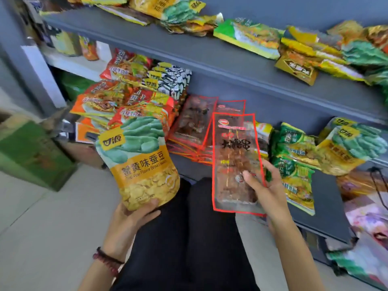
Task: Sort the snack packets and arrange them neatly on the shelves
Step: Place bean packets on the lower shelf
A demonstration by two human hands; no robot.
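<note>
Bean pouch (138, 162) left of skewer packet (235, 162)

a green carton (31, 152) is resting on the pale tiled floor (52, 217) at far left, its near corner pointing rightward.

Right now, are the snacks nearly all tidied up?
Partly. A pile of red-edged packets lies on the lower shelf. The left hand holds a broad bean pouch and the right hand a red-edged packet, neither shelved yet. The mixed packets on the top shelf look jumbled.

Grey shelving (231, 66) stands on a pale floor (52, 227).
</note>
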